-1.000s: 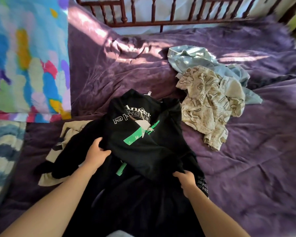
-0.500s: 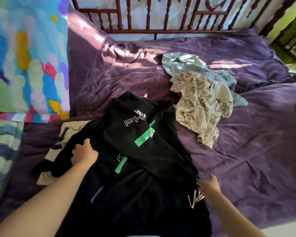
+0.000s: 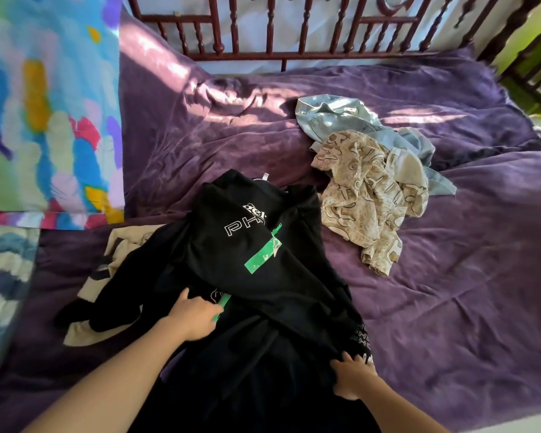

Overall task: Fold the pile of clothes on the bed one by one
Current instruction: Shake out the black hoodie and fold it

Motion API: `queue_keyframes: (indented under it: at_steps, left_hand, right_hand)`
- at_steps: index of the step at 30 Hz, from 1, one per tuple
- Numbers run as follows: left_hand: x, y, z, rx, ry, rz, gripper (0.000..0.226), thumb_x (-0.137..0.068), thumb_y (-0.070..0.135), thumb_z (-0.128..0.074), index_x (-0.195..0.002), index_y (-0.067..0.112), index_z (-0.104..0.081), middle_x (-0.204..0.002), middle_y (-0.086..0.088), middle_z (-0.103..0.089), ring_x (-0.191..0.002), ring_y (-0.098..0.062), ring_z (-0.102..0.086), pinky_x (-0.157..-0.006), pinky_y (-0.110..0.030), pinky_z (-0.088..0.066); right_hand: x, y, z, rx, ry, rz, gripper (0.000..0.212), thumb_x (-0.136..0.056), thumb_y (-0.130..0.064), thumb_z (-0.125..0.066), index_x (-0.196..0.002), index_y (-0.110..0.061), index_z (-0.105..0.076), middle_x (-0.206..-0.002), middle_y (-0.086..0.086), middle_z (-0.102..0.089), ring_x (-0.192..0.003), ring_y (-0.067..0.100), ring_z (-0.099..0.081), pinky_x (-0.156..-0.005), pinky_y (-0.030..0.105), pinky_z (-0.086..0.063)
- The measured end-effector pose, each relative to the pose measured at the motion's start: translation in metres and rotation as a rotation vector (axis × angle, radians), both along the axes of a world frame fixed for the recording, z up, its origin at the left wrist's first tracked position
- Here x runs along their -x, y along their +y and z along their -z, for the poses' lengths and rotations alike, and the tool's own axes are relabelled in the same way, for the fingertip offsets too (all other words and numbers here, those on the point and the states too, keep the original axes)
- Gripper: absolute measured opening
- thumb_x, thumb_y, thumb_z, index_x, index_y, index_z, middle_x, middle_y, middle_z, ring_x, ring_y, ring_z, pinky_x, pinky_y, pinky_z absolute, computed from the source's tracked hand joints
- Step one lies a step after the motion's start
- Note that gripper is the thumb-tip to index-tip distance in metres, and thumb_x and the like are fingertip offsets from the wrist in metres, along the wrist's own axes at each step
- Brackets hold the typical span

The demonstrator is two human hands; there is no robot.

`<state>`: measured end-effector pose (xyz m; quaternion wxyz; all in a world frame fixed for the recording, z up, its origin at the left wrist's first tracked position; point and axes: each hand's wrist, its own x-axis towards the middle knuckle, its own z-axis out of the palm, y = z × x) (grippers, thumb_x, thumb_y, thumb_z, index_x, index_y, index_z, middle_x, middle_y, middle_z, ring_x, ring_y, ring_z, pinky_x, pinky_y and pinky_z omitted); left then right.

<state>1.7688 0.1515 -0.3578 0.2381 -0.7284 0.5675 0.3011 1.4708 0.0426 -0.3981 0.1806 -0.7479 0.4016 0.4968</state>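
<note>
Your right hand (image 3: 353,378) pinches the near edge of the soft black garment with white lettering and green print (image 3: 247,245), spread mid-bed on the wrinkled purple plush cover (image 3: 450,292). Your left hand (image 3: 194,314) lies on it, fingertips hidden under a fold, so I can't tell its grip. The black cloth half covers a cream-and-dark striped garment (image 3: 119,245). Beyond, a crumpled beige patterned shirt (image 3: 366,195) overlaps a pale blue garment (image 3: 334,117).

Was a home bedroom. A crumpled purple velvety bedspread (image 3: 450,276) lay across the whole sleeping surface. A dark red turned-wood spindle headboard (image 3: 294,55) stood behind. A multicoloured paint-splash pillow (image 3: 44,120) and a blue-and-white striped pillow (image 3: 3,276) sat at left. On top lay a black printed T-shirt (image 3: 253,245), a beige patterned garment (image 3: 366,195) and a pale blue garment (image 3: 334,117).
</note>
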Motion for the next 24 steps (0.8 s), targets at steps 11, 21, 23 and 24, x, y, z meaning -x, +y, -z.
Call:
queue_keyframes:
  at_steps: [11,21,23,24]
  left_hand:
    - [-0.057,-0.083,-0.024,0.761,0.010,-0.696,0.026,-0.094,0.017,-0.047,-0.114,0.012,-0.063,-0.111,-0.006,-0.063,-0.105,-0.027,-0.055,-0.082,-0.038,-0.044]
    - [-0.153,-0.185,0.028,0.607,-0.001,-0.900,0.041,-0.092,0.023,-0.054,-0.130,0.011,-0.051,-0.131,-0.017,-0.050,-0.121,-0.039,-0.042,-0.098,-0.046,-0.038]
    - [-0.172,-0.205,0.041,0.540,0.085,-1.064,0.049,-0.093,0.032,-0.052,-0.136,0.012,-0.043,-0.135,-0.018,-0.047,-0.123,-0.039,-0.042,-0.101,-0.044,-0.036]
    - [-0.180,-0.214,0.046,0.521,0.160,-1.158,0.053,-0.092,0.034,-0.052,-0.139,0.012,-0.039,-0.137,-0.017,-0.045,-0.125,-0.037,-0.042,-0.102,-0.041,-0.034]
  right_hand:
    - [-0.092,-0.139,-0.030,0.165,-0.445,0.302,0.030,-0.086,-0.030,-0.034,-0.094,-0.015,-0.058,-0.104,0.009,-0.060,-0.107,0.031,-0.054,-0.079,0.032,-0.044]
    - [-0.223,-0.259,-0.012,0.353,-0.722,0.321,0.058,-0.093,-0.033,-0.051,-0.143,-0.016,-0.028,-0.147,0.013,-0.028,-0.135,0.031,-0.027,-0.106,0.040,-0.030]
    - [-0.240,-0.281,0.004,0.348,-0.684,0.325,0.067,-0.092,-0.038,-0.052,-0.147,-0.019,-0.019,-0.151,0.014,-0.020,-0.137,0.034,-0.023,-0.108,0.042,-0.028]
    - [-0.246,-0.291,0.012,0.335,-0.663,0.333,0.072,-0.091,-0.040,-0.053,-0.148,-0.021,-0.014,-0.151,0.015,-0.019,-0.136,0.035,-0.024,-0.107,0.043,-0.029]
